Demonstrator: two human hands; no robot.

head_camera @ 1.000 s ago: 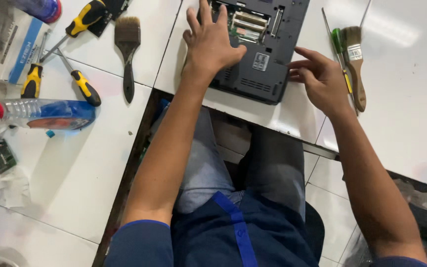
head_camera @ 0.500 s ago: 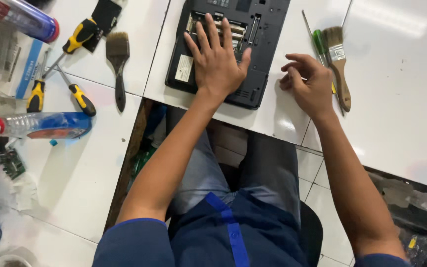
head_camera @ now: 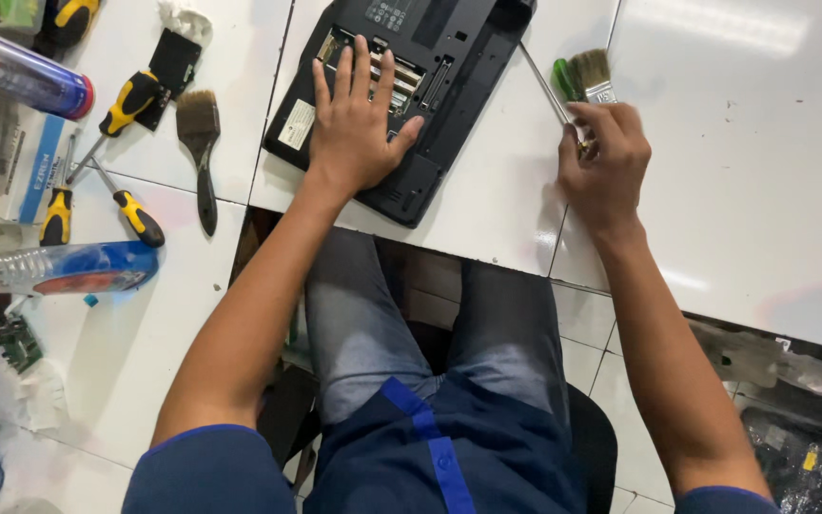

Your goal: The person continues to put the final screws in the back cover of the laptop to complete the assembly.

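A black laptop lies upside down on the white table, its bottom cover off and the inner slots showing. My left hand rests flat on it, fingers spread over the open bay. To the right, my right hand is curled over the handle of a wooden paintbrush, whose bristles stick out above my fingers. A green-handled screwdriver lies right beside the brush and touches my thumb side. Its handle end is hidden under my hand.
On the left table lie a black-handled brush, three yellow-and-black screwdrivers, a clear spray bottle, a blue-capped cylinder and a small circuit board. My knees sit in the gap between the tables.
My right hand has moved up from the table beside the laptop and closed over the brush handle. The left hand stays flat on the laptop. The view has shifted so more of the laptop shows.
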